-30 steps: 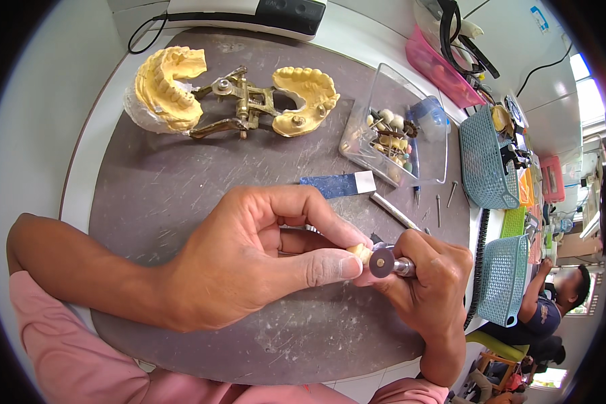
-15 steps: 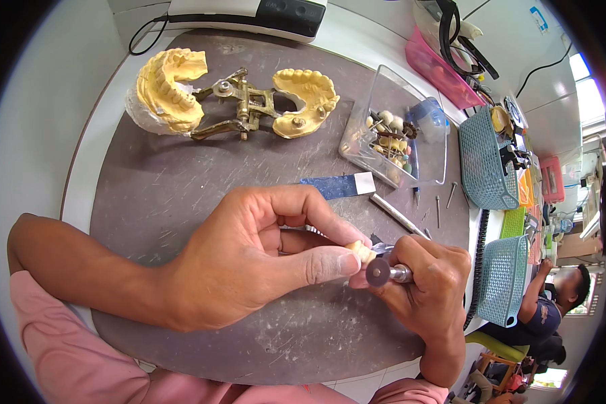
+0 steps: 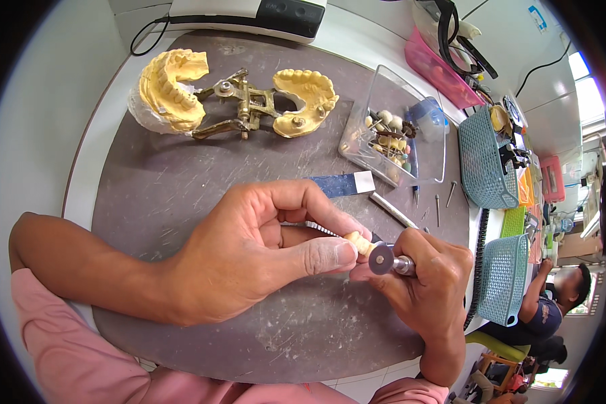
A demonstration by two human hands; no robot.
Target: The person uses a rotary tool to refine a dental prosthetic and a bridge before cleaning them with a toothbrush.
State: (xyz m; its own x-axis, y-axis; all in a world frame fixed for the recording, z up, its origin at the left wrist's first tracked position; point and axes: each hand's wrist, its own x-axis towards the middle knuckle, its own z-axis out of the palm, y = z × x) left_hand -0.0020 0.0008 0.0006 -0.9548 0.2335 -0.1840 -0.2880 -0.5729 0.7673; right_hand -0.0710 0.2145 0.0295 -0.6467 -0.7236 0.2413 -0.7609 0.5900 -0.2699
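Between thumb and fingertips, my left hand (image 3: 249, 252) pinches a small cream dental bridge (image 3: 360, 244), shaped like joined tooth crowns. My right hand (image 3: 427, 276) is wrapped round a metal rotary handpiece (image 3: 404, 265). A dark round cutting disc (image 3: 381, 258) sits on the handpiece's tip, right beside the bridge; whether the two touch is hard to tell. Pale dust coats my left thumb. Farther back lies an opened brass articulator (image 3: 246, 108) bearing two yellow plaster jaw models, one on the left (image 3: 172, 87) and one on the right (image 3: 306, 101).
Behind my right hand stands a clear plastic box (image 3: 438, 161) of burs and polishing tips. A blue strip (image 3: 333, 185), a metal rod (image 3: 392, 210) and small burs lie nearby. Blue baskets (image 3: 501, 289) line the right side, and another person (image 3: 545, 303) sits beyond them.
The disc has shifted slightly up and right with my right hand. The bridge has turned a little in my left fingers and more of it shows.
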